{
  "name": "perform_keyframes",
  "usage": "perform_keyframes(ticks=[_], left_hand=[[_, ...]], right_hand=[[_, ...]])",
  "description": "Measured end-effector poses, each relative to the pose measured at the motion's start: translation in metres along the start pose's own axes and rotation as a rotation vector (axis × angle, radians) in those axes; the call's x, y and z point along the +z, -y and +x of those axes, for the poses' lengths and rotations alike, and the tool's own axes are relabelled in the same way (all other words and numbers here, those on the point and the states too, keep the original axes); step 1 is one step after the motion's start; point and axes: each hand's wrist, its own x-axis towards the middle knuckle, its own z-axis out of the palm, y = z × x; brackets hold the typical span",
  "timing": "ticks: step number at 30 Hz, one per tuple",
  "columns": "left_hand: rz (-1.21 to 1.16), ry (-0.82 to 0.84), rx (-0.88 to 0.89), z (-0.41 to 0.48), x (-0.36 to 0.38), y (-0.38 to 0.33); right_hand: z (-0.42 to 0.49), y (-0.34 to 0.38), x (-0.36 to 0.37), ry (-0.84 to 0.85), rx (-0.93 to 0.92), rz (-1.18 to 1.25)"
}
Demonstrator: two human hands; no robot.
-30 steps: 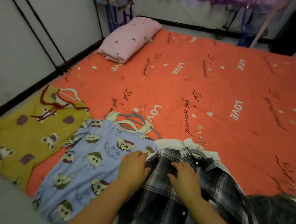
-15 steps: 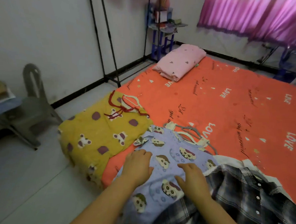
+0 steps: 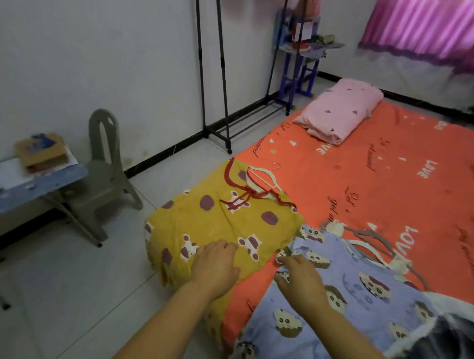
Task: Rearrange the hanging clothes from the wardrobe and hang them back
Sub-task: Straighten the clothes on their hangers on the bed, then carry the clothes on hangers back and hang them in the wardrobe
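1. Head view, looking down across a bed. At the far left stands a blue bench point(image 3: 38, 180) with a grey chair point(image 3: 104, 178) beside it. Behind them, against the wall, is an empty black clothes rack point(image 3: 217, 68).
2. Left of centre, a yellow garment point(image 3: 214, 219) lies flat on the corner of the orange bed point(image 3: 394, 187). A white hanger point(image 3: 260, 175) is in its neck.
3. The left hand point(image 3: 216, 263) rests on the yellow garment's lower part, fingers loosely apart and flat, gripping nothing.
4. Just right of it, the right hand point(image 3: 299, 281) lies on the sleeve edge of a lilac cartoon-print garment point(image 3: 361, 304). Its fingers are relaxed and slightly apart, with no pinch visible.
5. At the lower right edge, a plaid shirt point(image 3: 447, 341) overlaps the lilac garment.
6. Handling, as a judgement: all three garments are light, soft and limp, so they would sag and slip if lifted by the cloth. The hanger hook at the neck is the sure place to hold.
7. Change: a second ago both hands were on the plaid shirt, and half a second ago both were on the lilac garment. Now the left hand has moved on to the yellow one, and the view has swung left.
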Motion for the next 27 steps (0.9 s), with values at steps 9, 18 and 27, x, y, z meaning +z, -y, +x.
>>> perform_keyframes(ticks=[9,18,27], left_hand=[[0.045,0.059,-0.029,0.115,-0.029,0.082],[0.047,0.143,0.109,0.222,-0.029,0.127],[0.029,0.260,0.454,0.319,-0.021,0.144]], right_hand=[[0.139,0.050,0.017,0.070,-0.002,0.049],[0.231,0.062,0.020,0.064,0.151,0.054],[0.276,0.083,0.027,-0.022,0.473,0.095]])
